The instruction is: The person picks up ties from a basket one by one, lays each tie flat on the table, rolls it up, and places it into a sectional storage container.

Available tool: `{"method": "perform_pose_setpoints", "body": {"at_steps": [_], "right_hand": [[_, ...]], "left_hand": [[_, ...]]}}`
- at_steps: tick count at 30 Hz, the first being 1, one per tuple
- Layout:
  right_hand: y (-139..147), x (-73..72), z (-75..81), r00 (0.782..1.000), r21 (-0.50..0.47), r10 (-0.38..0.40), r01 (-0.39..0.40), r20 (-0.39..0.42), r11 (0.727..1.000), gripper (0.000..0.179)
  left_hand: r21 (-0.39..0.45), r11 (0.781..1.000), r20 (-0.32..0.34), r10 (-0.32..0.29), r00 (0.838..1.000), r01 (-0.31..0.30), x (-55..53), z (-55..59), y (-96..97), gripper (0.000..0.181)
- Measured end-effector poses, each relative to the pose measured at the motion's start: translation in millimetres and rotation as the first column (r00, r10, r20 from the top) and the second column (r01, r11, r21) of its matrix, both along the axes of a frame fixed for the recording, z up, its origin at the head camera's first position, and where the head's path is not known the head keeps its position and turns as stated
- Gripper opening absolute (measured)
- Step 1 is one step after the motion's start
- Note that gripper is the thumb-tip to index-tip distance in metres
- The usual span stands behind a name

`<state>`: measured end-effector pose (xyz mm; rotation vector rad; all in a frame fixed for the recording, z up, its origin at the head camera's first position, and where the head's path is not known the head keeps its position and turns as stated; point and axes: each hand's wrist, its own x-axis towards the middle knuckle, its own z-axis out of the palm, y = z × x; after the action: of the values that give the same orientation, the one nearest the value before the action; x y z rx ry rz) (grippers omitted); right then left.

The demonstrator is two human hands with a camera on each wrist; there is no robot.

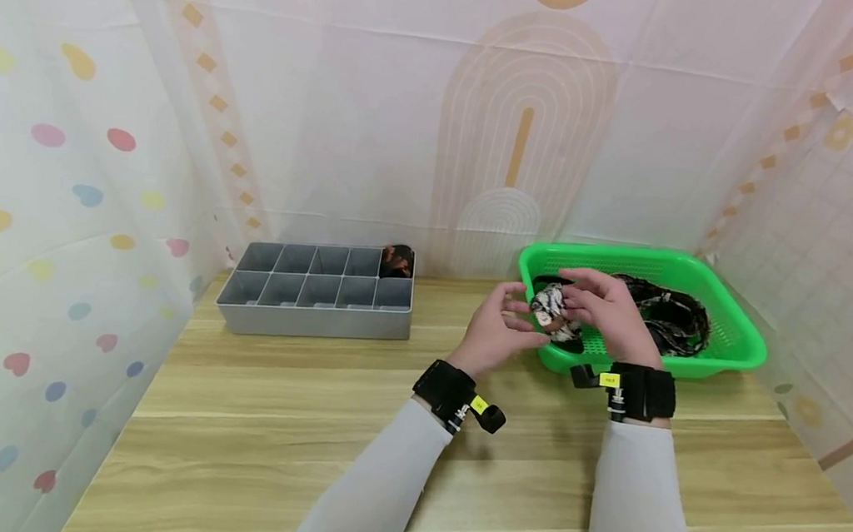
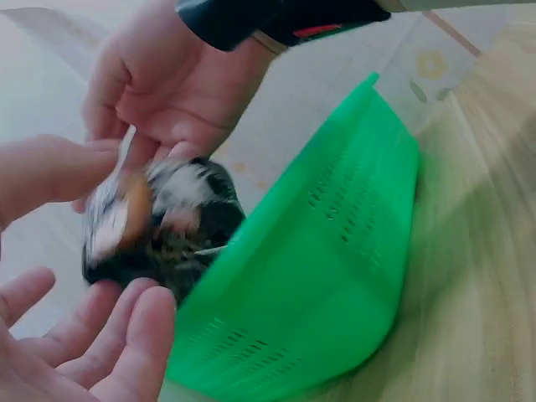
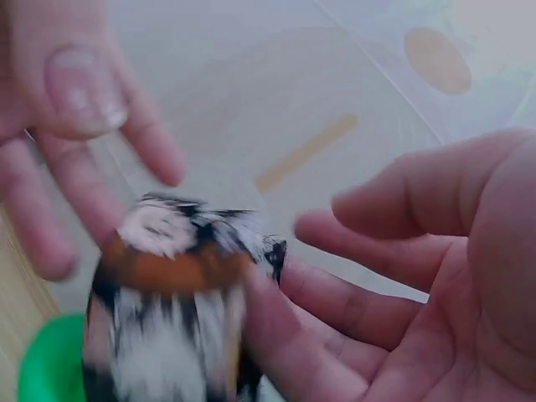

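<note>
A small folded cloth bundle (image 1: pixel 554 314), printed in black, white and orange-brown, is held up at the left end of the green basket (image 1: pixel 736 345). My right hand (image 1: pixel 614 314) holds its right side, with fingers behind it and one fingertip across its front in the right wrist view. On its other side is my left hand (image 1: pixel 500 330), fingers spread and loosely bent, fingertips right at the bundle's edge. The left thumb (image 3: pixel 79 92) stands apart from the cloth. Motion blurs the bundle (image 2: pixel 159 222) in the left wrist view.
More dark patterned cloth (image 1: pixel 674 319) lies inside the basket. To the left stands a grey divided box (image 1: pixel 313 321), with a dark printed folded cloth (image 1: pixel 397 262) in its back right compartment. Patterned curtains (image 1: pixel 362 127) hang behind the wooden table (image 1: pixel 271 429).
</note>
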<state>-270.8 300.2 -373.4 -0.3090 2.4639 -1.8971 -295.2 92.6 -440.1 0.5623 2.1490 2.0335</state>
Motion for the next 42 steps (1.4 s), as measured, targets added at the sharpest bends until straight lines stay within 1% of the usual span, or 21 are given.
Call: {"method": "perform_pose_setpoints", "body": {"at_steps": [2,4,6,8,10,13,15,17,20,22,24,26,28,30,31,32,34,36,39,41,42], "right_hand": [[-4.3,-0.9,0.2,1.0,-0.048,0.02,-0.02,0.001,0.999,0.049],[-6.8,-1.1,-0.6,0.998,-0.096,0.056,-0.055,0.004,0.994,0.053],[-7.9,-1.4,-2.1,0.995,-0.109,0.103,-0.1,0.014,0.989,0.057],[-8.5,-1.3,-2.8,0.989,-0.085,0.149,-0.147,0.022,0.986,0.06],[-9.5,-1.7,-2.7,0.984,-0.04,0.179,-0.178,0.022,0.983,0.062],[-11.5,-3.2,-2.2,0.985,0.011,0.174,-0.175,0.013,0.985,0.065],[-12.4,-4.3,-2.2,0.988,0.045,0.151,-0.151,0.005,0.987,0.064],[-13.0,-5.2,-2.8,0.994,0.099,0.107,-0.105,-0.015,0.99,0.061],[-13.5,-6.8,-4.5,0.997,0.226,0.03,-0.012,-0.076,0.974,0.055],[-13.9,-8.0,-6.6,0.992,0.321,-0.019,0.06,-0.128,0.945,0.052],[-15.7,-9.7,-9.1,0.983,0.413,-0.042,0.113,-0.178,0.903,0.053],[-19.3,-11.9,-12.0,0.976,0.489,-0.044,0.146,-0.215,0.86,0.058],[-25.0,-14.5,-14.8,0.969,0.553,-0.034,0.168,-0.244,0.816,0.066],[-32.7,-17.5,-17.4,0.966,0.586,-0.025,0.178,-0.259,0.79,0.072],[-36.7,-18.7,-18.7,0.964,0.596,-0.021,0.182,-0.266,0.782,0.074],[-40.8,-20.0,-19.8,0.962,0.6,-0.018,0.185,-0.273,0.778,0.074],[-49.1,-22.2,-21.7,0.955,0.594,-0.013,0.194,-0.295,0.78,0.072],[-56.3,-23.6,-23.5,0.942,0.585,-0.008,0.215,-0.336,0.782,0.067],[-65.2,-24.6,-25.8,0.909,0.559,-0.022,0.275,-0.417,0.782,0.055],[-68.7,-25.0,-27.9,0.881,0.538,-0.042,0.325,-0.471,0.778,0.047],[-69.4,-25.3,-29.4,0.867,0.525,-0.057,0.351,-0.495,0.776,0.044]], "left_hand": [[0.003,1.0,-0.012,-0.014,1.0,0.014,0.4,2.8,-1.4,0.094],[-0.016,1.0,-0.023,-0.01,1.0,0.01,0.7,2.8,-1.5,0.103],[-0.041,0.999,-0.031,-0.003,1.0,0.002,1.1,1.1,-1.3,0.108],[-0.063,0.998,-0.039,0.01,0.999,-0.012,1.7,0.0,-0.9,0.112],[-0.081,0.996,-0.054,0.036,0.998,-0.041,1.9,-0.5,-0.1,0.113],[-0.122,0.983,-0.098,0.126,0.987,-0.137,1.8,-0.4,1.6,0.106],[-0.151,0.964,-0.117,0.203,0.972,-0.22,1.6,-0.8,2.9,0.092],[-0.175,0.937,-0.129,0.281,0.951,-0.301,1.1,-1.5,3.2,0.075],[-0.172,0.903,-0.149,0.371,0.917,-0.393,-0.8,-1.5,0.3,0.056],[-0.167,0.883,-0.186,0.409,0.893,-0.439,-2.2,0.3,-4.1,0.05],[-0.166,0.867,-0.234,0.428,0.873,-0.469,-3.2,3.6,-9.7,0.044],[-0.172,0.861,-0.275,0.424,0.863,-0.478,-2.7,8.9,-15.7,0.035],[-0.184,0.86,-0.305,0.41,0.86,-0.475,-1.2,15.2,-21.5,0.024],[-0.192,0.864,-0.335,0.388,0.859,-0.465,0.8,23.1,-27.3,0.015],[-0.19,0.869,-0.346,0.377,0.859,-0.458,2.5,27.6,-30.0,0.015],[-0.185,0.873,-0.356,0.368,0.859,-0.451,4.2,32.1,-32.7,0.016],[-0.151,0.891,-0.368,0.352,0.861,-0.428,8.9,42.7,-38.3,0.02],[-0.103,0.91,-0.371,0.339,0.864,-0.402,13.8,52.7,-43.6,0.021],[-0.016,0.931,-0.358,0.334,0.872,-0.364,22.0,67.6,-51.6,0.018],[0.059,0.94,-0.33,0.336,0.882,-0.336,27.4,76.6,-57.4,0.017],[0.099,0.942,-0.31,0.335,0.89,-0.32,30.6,81.1,-61.0,0.016]]}}
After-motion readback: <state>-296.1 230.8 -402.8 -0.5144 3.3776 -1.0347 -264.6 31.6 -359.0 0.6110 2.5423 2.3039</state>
